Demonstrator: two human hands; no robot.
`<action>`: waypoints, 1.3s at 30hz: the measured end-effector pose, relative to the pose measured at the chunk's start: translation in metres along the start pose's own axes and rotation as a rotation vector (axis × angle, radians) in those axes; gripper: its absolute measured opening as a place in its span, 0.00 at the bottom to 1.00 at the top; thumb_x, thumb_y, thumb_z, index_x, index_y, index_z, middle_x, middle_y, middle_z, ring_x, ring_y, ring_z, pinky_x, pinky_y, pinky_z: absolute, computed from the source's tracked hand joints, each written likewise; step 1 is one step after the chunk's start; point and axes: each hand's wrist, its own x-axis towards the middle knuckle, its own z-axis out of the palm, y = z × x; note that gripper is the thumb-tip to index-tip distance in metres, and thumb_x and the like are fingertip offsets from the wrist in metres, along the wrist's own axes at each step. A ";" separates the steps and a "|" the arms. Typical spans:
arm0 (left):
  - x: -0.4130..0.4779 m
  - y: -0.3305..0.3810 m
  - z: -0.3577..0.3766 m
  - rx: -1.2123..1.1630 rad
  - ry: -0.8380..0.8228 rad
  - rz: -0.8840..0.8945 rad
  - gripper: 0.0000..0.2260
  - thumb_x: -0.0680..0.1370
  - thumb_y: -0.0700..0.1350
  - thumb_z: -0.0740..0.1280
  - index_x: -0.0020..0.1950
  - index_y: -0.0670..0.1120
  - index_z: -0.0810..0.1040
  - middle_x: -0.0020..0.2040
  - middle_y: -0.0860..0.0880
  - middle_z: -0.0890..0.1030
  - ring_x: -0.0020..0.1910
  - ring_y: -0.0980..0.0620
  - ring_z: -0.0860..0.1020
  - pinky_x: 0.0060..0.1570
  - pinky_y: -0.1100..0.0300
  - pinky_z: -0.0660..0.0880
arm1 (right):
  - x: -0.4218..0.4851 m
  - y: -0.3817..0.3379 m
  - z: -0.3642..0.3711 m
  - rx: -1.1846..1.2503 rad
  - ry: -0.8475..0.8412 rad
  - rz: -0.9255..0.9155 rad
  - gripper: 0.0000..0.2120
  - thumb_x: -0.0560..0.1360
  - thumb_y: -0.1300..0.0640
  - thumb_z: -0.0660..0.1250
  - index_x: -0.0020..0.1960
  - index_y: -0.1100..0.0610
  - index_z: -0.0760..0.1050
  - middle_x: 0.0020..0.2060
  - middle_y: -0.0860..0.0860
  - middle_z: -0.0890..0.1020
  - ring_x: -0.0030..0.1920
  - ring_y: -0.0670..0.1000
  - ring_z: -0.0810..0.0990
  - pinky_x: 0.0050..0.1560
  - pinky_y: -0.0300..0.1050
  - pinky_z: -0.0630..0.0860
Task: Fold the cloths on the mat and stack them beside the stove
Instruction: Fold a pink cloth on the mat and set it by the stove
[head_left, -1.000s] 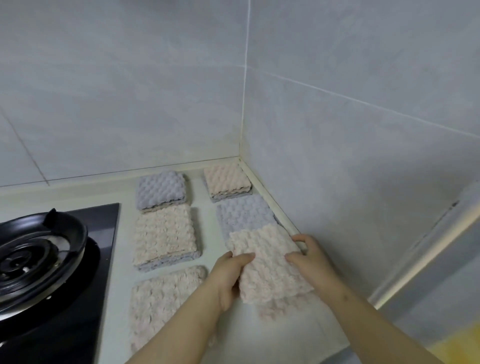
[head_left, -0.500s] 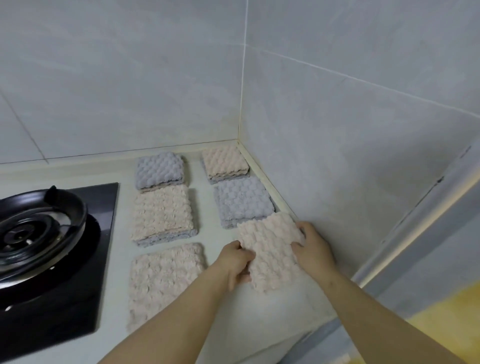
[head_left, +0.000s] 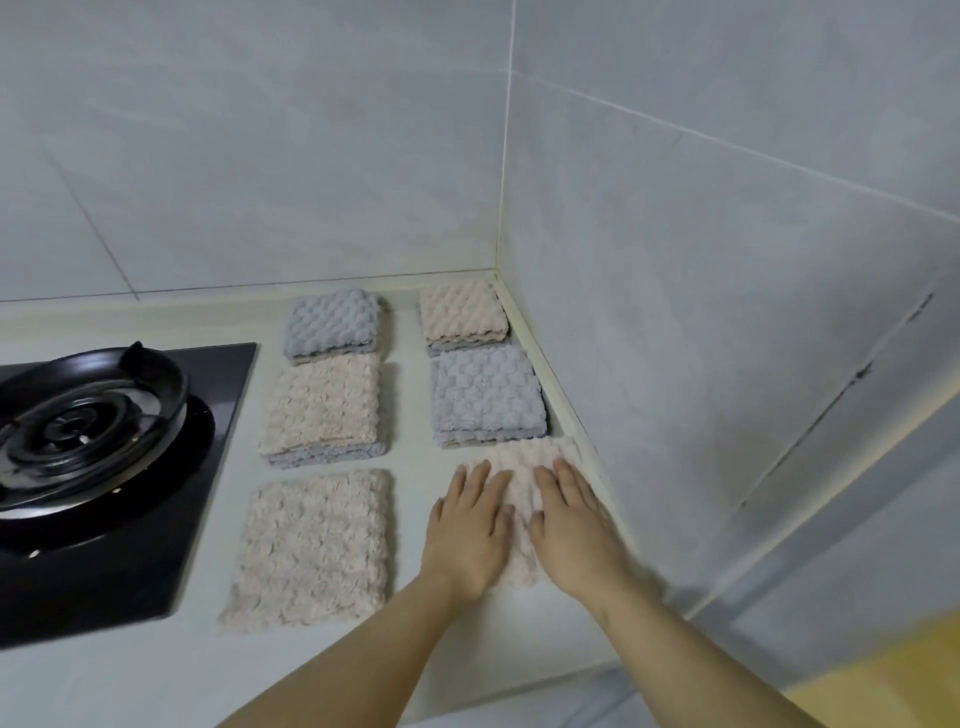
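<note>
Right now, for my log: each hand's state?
Left hand: open, flat on the folded beige bubble-textured cloth.
Right hand: open, flat on the same cloth.

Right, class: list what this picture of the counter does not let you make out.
Head view: most of the beige cloth is covered by the left hand and right hand, so its fold is unclear.
Head view: the stove is cut off by the left edge.
Head view: layers in the corner stack are too small to count.
</note>
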 end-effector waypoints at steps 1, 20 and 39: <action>-0.001 -0.001 0.002 0.062 -0.044 -0.032 0.22 0.82 0.54 0.45 0.77 0.55 0.50 0.78 0.55 0.45 0.76 0.52 0.41 0.75 0.51 0.43 | 0.000 -0.001 0.003 0.026 -0.006 0.006 0.26 0.81 0.53 0.49 0.77 0.52 0.45 0.77 0.51 0.43 0.76 0.48 0.42 0.74 0.42 0.42; -0.015 0.005 -0.016 0.116 -0.049 -0.071 0.23 0.81 0.51 0.53 0.76 0.52 0.53 0.78 0.52 0.51 0.77 0.49 0.47 0.74 0.50 0.47 | -0.010 -0.018 -0.005 0.128 -0.025 0.069 0.27 0.78 0.51 0.57 0.75 0.52 0.54 0.76 0.51 0.53 0.76 0.52 0.49 0.74 0.48 0.49; -0.368 -0.243 -0.259 -0.207 0.771 -0.758 0.15 0.78 0.42 0.56 0.63 0.55 0.69 0.57 0.54 0.77 0.47 0.56 0.76 0.43 0.62 0.75 | -0.129 -0.462 0.091 0.476 -0.455 -0.689 0.14 0.76 0.58 0.60 0.60 0.51 0.71 0.62 0.48 0.70 0.53 0.48 0.72 0.53 0.42 0.70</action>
